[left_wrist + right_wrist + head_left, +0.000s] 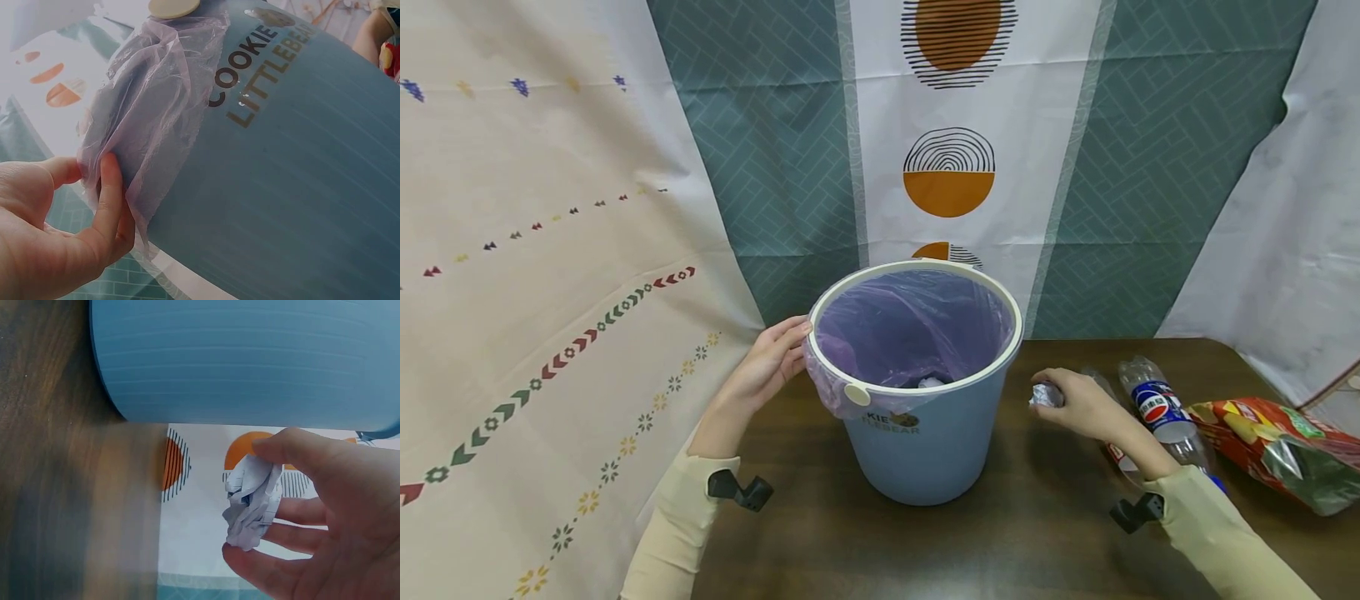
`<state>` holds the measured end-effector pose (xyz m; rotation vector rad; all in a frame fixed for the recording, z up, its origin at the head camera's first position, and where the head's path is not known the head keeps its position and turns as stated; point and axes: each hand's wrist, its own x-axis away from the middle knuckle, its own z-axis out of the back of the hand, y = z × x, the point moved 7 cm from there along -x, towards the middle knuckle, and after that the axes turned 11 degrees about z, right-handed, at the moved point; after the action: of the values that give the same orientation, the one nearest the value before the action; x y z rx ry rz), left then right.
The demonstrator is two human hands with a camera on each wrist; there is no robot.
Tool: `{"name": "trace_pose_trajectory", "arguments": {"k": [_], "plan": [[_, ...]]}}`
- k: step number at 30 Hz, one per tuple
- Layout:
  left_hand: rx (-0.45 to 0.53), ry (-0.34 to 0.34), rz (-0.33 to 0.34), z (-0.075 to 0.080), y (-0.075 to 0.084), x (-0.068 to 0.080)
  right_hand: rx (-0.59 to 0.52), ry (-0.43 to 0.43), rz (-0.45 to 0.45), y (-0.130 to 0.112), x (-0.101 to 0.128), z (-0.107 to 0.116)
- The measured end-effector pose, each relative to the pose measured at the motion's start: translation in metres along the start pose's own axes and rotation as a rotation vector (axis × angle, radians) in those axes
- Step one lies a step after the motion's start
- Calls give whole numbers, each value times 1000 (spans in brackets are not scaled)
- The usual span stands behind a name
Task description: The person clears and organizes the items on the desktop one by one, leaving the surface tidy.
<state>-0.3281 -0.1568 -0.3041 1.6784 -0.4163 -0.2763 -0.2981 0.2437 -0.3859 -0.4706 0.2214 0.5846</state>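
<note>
While the left hand point(767, 362) is pinching one bin's point(925, 450) purple liner point(144, 119) at nine o'clock, the right hand point(1078, 406) is gripping one paper ball point(252, 501); two bottles point(1159, 408) are lying at three o'clock.

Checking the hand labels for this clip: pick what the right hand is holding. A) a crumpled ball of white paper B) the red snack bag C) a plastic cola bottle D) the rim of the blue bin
A: the right hand pinches a crumpled paper ball between thumb and fingers beside the blue bin; the bottle and snack bag lie untouched on the table.
</note>
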Motion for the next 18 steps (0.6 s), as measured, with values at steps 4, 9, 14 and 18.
{"name": "trace_pose_trajectory", "arguments": {"k": [4, 9, 14, 18], "plan": [[2, -4, -6, 0, 0, -1, 0, 14, 5, -2, -1, 2], [2, -6, -11, 1, -1, -1, -3, 36, 14, -4, -2, 6], [1, -16, -7, 1, -2, -1, 11, 80, 22, -5, -3, 11], [13, -18, -5, 1, -1, -2, 19, 104, 20, -6, -5, 16]]}}
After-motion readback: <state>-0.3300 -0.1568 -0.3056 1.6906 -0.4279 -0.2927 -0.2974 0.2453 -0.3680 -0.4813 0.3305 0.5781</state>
